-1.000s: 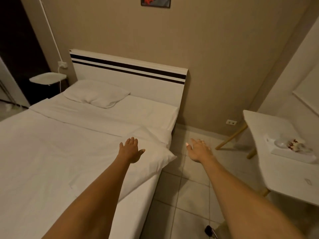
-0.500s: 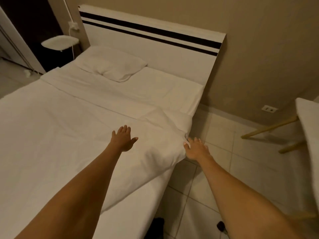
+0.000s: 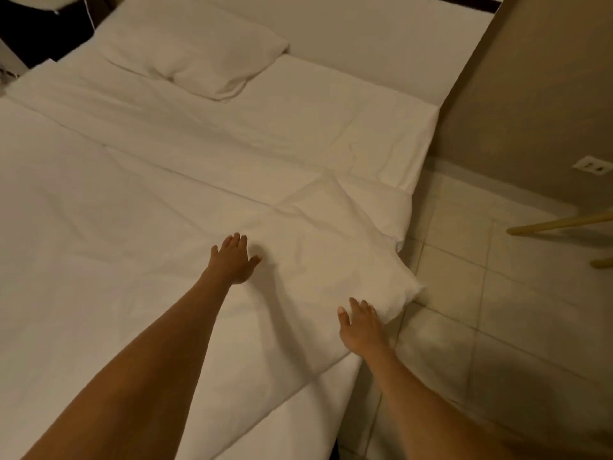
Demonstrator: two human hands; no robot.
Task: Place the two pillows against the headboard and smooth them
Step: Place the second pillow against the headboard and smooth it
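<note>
Clearly, only half of the task looks settled: one pillow point(image 3: 195, 58) is already lying at the upper left of the frame, just in front of the headboard point(image 3: 381, 31), while the second pillow point(image 3: 338, 257) is lying lower right of centre, on top of the duvet point(image 3: 99, 227), with its near corner pushed out past the edge of the bed point(image 3: 285, 410) over the tiled floor point(image 3: 464, 293). The left hand point(image 3: 232, 260) is spread flat with fingers extended at the inner edge of that pillow, nothing being gripped; the right hand point(image 3: 360, 323) is likewise open, its fingertips touching the overhanging corner without closing on it. From this position, the likeliest failure is judged to be a slide: a soft, overhanging pillow nudged by a flat palm could be tipped off onto the tiles. A grip taken only on the loose case could let the filling sag and the pillow fold when lifted. The duvet beneath could also be dragged and rumpled if the pillow is pulled rather than raised. All the linen is plain white, matte woven cloth; the near pillow is lumpy, creased and roughly rectangular, the far one plumper with a slack open end. The headboard appears as a hard, smooth white panel, and the floor as glossy pale square tiles, beside a beige wall point(image 3: 530, 94).
</note>
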